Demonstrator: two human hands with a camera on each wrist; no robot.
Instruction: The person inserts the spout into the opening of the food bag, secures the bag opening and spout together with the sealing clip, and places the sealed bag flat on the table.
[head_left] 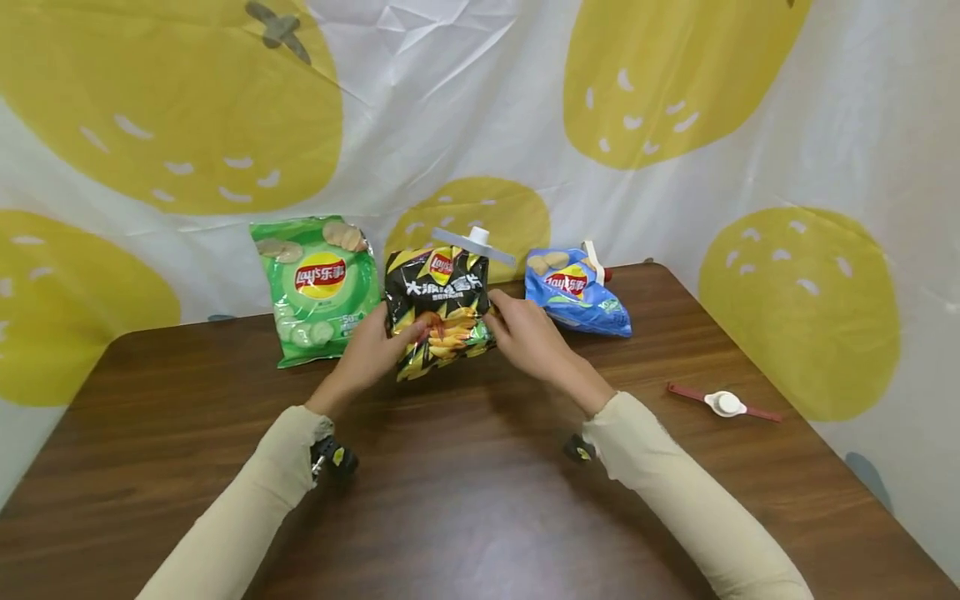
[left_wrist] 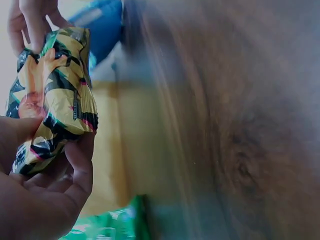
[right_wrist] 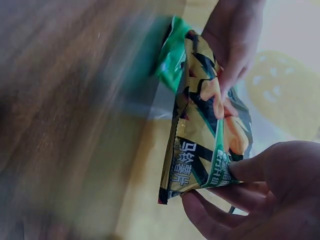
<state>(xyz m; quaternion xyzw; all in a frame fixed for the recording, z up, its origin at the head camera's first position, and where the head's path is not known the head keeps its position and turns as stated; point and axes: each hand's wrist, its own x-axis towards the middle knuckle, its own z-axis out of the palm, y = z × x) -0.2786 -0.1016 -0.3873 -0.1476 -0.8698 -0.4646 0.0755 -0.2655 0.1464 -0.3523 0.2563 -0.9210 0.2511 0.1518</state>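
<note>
A black and yellow chip bag (head_left: 438,308) stands upright at the middle of the brown table (head_left: 465,500), with a grey sealing clip (head_left: 474,244) across its top. My left hand (head_left: 386,340) grips the bag's lower left side. My right hand (head_left: 517,327) grips its lower right side. In the left wrist view the left hand (left_wrist: 45,200) curls round the bag (left_wrist: 55,100), thumb on its front. In the right wrist view the right hand (right_wrist: 260,190) pinches the bag's edge (right_wrist: 200,145), and the left hand's fingers (right_wrist: 230,55) lie on its face.
A green chip bag (head_left: 318,287) leans at the bag's left. A blue chip bag (head_left: 576,290) with a white clip lies at its right. A red and white clip (head_left: 724,403) rests near the table's right edge. A yellow-spotted white sheet (head_left: 675,125) hangs behind.
</note>
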